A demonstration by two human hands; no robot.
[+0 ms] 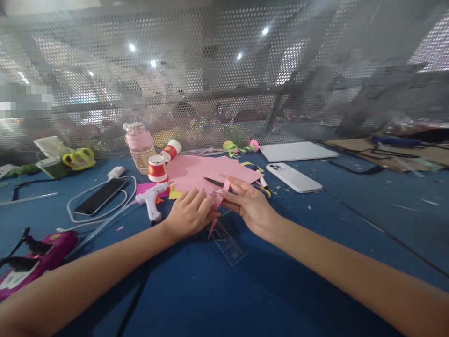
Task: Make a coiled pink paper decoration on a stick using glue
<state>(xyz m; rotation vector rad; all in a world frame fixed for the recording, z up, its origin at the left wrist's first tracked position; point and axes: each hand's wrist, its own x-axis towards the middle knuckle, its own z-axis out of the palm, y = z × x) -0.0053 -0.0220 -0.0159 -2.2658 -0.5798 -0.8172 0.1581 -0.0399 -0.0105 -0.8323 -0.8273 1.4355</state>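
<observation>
My left hand [191, 210] is closed, its fingers wrapped around one end of a narrow pink paper strip [218, 199]. My right hand [250, 206] pinches the same strip from the other side, and part of it curls up between the fingers. Behind my right hand, a dark scissors blade [213, 181] shows over the large pink paper sheet [203, 166]; the hand covers much of the scissors. Below the hands lies a clear plastic stencil ruler [229, 245], with a thin pointed pink scrap [212, 227] above its upper end.
Left of my hands are a white glue gun [152, 201], a black phone [101, 195] with a cable, and a purple power strip [42, 257]. Red-and-white paper cups [157, 168] and a pink-lidded bottle [139, 147] stand behind. A white phone [293, 178] lies right.
</observation>
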